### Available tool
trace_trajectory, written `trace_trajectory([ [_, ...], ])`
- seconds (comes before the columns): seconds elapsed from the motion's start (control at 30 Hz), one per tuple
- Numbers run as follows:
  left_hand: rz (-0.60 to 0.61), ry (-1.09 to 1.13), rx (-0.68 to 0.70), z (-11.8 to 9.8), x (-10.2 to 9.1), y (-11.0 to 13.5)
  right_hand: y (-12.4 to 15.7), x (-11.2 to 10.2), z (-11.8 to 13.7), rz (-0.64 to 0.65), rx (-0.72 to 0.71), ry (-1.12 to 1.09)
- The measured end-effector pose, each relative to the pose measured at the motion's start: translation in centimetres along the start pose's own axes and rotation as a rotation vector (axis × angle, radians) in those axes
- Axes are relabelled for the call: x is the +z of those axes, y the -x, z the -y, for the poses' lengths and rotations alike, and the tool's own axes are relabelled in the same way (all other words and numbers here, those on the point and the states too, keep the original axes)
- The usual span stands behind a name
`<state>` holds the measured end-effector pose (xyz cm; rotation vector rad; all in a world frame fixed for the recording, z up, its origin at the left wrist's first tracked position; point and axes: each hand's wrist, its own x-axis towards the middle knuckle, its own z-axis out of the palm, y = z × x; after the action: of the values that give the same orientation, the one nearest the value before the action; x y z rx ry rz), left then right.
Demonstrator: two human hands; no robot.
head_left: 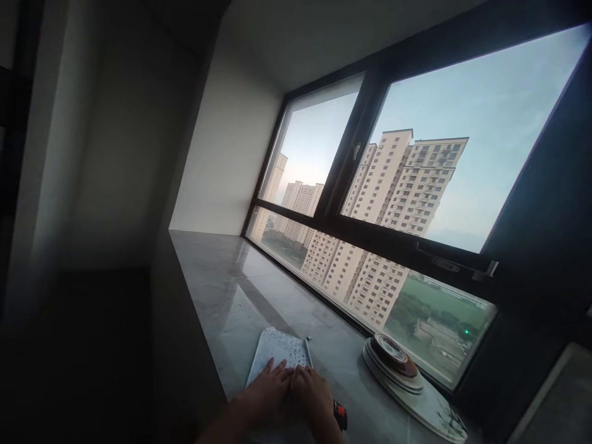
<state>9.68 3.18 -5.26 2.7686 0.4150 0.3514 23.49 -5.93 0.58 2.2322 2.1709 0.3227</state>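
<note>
A white sheet-like rectangle covered in dark marks lies on the grey stone windowsill. I cannot tell whether it is paper or a thin board. My left hand rests on its near part, fingers stretched out and flat. Right against it, my right hand has its fingers curled down at the sheet's near right corner. Whatever those fingers hold, if anything, is hidden. A thin dark strip runs along the sheet's right edge, with a small pale bit at its far end. Beside my right wrist is a black object with an orange-red patch.
To the right, a stack of round plates sits on an oval white board with a plant pattern. The dark-framed window borders the sill, which drops off along its left edge. A white wall closes the far end.
</note>
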Motion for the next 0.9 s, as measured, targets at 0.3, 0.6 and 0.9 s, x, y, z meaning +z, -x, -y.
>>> trace_trajectory([
  [0.3, 0.031, -0.028, -0.023, -0.8, -1.0, 0.2, -0.1, -1.5, 0.5, -0.106, 0.121, -0.152],
  [0.6, -0.032, -0.050, -0.070, -1.1, -1.8, 0.7, 3.5, -0.7, -6.2, -0.173, -0.059, -0.641],
  [0.9, -0.078, -0.016, -0.021, -2.2, -2.9, 1.3, 2.6, 2.4, -6.4, -0.390, 0.255, -0.600],
])
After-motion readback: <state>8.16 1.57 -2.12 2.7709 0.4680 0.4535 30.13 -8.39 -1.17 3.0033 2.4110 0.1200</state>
